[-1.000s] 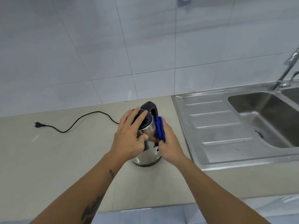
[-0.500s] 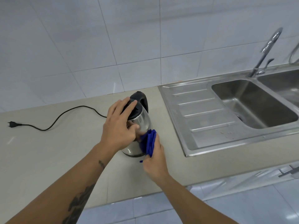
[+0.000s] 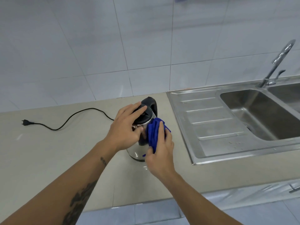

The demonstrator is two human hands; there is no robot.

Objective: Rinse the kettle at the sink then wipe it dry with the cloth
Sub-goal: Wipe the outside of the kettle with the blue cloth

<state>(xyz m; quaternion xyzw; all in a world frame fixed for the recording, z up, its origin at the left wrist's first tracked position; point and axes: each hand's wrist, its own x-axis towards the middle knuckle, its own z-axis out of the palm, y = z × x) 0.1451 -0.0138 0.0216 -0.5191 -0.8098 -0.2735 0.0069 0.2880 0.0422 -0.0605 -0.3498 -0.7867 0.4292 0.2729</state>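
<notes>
The kettle (image 3: 139,148) stands on the counter (image 3: 48,156), just left of the sink (image 3: 211,127). Left of the kettle lies the cord (image 3: 73,116). The tap (image 3: 276,64) stands behind the sink's basin, well right of the kettle.

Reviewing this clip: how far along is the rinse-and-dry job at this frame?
Rinsing looks done: the kettle stands on the counter, away from the sink. Drying is in hand: the left hand steadies the lid while the right hand presses the blue cloth to its side. Left: the remaining surfaces.
</notes>
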